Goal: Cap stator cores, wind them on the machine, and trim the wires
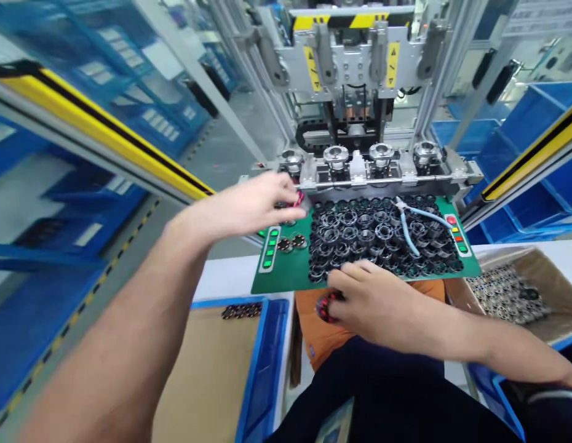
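My left hand (262, 203), somewhat blurred, is closed round a red and black round part (297, 199) above the left side of the green panel (286, 278). Near the panel's front edge, my right hand (366, 298) grips another red and black round part (327, 306). Black rings (366, 235) cover the middle of the panel, and light-blue-handled pliers (408, 231) lie on them. Two dark round parts (290, 243) sit beside the left green buttons (270, 249).
A machine with several metal fixtures (336, 157) stands behind the panel. At lower left is a blue-edged tray (212, 369) with dark parts at its far end. A lined box (548, 283) of metallic rings is at right. Yellow-black posts flank both sides.
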The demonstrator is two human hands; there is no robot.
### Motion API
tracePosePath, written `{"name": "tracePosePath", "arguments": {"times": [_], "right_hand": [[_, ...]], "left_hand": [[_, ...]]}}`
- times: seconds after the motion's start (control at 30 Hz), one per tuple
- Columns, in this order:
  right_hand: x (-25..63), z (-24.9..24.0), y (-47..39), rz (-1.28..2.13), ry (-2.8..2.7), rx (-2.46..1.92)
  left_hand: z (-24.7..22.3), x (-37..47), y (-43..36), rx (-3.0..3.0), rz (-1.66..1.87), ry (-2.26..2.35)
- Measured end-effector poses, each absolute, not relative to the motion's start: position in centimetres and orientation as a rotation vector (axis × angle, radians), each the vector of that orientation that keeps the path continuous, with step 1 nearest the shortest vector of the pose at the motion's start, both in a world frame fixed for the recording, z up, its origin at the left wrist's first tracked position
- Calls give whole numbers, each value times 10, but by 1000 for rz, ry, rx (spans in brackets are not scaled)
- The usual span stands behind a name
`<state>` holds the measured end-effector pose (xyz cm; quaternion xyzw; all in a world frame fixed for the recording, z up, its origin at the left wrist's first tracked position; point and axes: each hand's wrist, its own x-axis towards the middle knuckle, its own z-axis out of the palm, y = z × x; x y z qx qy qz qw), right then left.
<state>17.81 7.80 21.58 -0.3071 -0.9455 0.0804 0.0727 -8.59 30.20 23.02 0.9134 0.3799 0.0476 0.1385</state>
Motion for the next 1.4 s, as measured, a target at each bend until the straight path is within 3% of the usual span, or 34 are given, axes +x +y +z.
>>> {"name": "tracePosePath", "arguments": {"times": [0.13, 0.27, 0.4, 0.6, 0.77, 1.0, 1.13, 1.3, 1.4], "right_hand": [[85, 170, 136, 204, -3000, -1149], [28, 137, 177, 143, -3048, -1371], [20, 144, 187, 48, -3001, -1514], [118, 202, 151, -88, -2724, -1628], [190, 197, 135, -235, -2357, -1739], [186, 170, 149, -169, -2449, -1727], [200, 184, 137, 90, -2287, -1504], [225, 204, 88, 993, -1589, -1137], [234, 202, 61, 1324, -1264, -1021]], "left_hand": [[158, -164, 243, 2447, -139, 1207], [99, -185, 206, 2397, -129, 1340], [69, -174, 194, 2415, 9, 1489], [93, -147, 179, 2397, 566, 1591], [125, -91, 174, 2462, 999, 1270], [125, -41, 189, 2628, 830, 1204], [133, -51, 180, 2486, 942, 1246], [150, -76, 147, 1792, 1232, 1271], [149, -86, 130, 1549, 1319, 1302]]}}
